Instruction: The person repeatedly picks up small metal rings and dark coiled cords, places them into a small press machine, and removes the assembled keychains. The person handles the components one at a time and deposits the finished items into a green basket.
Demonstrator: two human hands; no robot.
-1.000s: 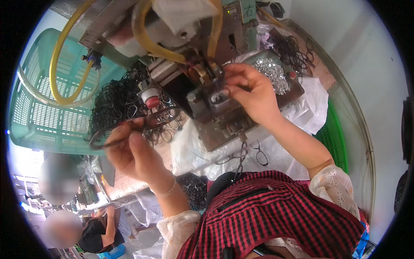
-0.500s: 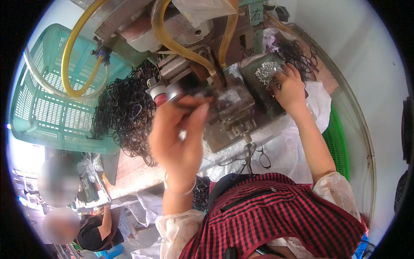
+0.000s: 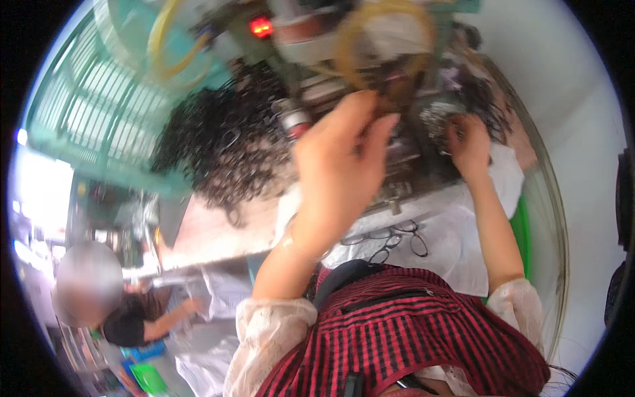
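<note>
A worker in a red-and-black checked apron (image 3: 410, 324) reaches across a crowded bench (image 3: 211, 228), both arms stretched toward a machine (image 3: 311, 49) at the far side. The left hand (image 3: 344, 155) is raised in front of the machine, thumb and forefinger tips drawn near each other; whether they are clamped on anything cannot be told (the hand is blurred and its inner side is hidden). To the right, the right hand (image 3: 471, 147) dips with bent fingers to a heap of small silvery pieces (image 3: 434, 122), touching or just beside its right edge; whether the fingertips are together on a piece cannot be told either.

Dark eyeglass frames (image 3: 418, 246) lie on a white sheet (image 3: 456, 261) on the near side of the machine, between the worker's forearms. To the left of the left hand spreads a large pile of dark rims (image 3: 225, 132), close to a red-and-white button (image 3: 295, 122). A teal basket (image 3: 86, 126) stands at far left, and a red display (image 3: 260, 26) glows on the far side. A green basket (image 3: 524, 231) shows beyond the right forearm. At near left, a co-worker in a dark top (image 3: 126, 321) extends an arm.
</note>
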